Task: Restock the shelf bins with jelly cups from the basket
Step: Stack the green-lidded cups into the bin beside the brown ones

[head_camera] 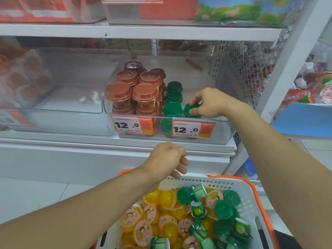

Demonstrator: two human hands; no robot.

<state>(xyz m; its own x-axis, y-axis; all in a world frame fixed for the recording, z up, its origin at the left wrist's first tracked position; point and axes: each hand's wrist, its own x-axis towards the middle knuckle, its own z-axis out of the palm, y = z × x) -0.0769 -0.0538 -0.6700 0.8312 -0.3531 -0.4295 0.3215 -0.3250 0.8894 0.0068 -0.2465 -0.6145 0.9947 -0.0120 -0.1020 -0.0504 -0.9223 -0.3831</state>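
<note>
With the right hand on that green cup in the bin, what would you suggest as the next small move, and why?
Probably let go of the green cup: the right hand pinches its lid beside the other green cups in the bin, while the left hand hovers, holding nothing, above the basket.

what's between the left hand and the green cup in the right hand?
Head view: the bin's clear front wall with a 12.0 price tag, between left hand and green cup.
</note>
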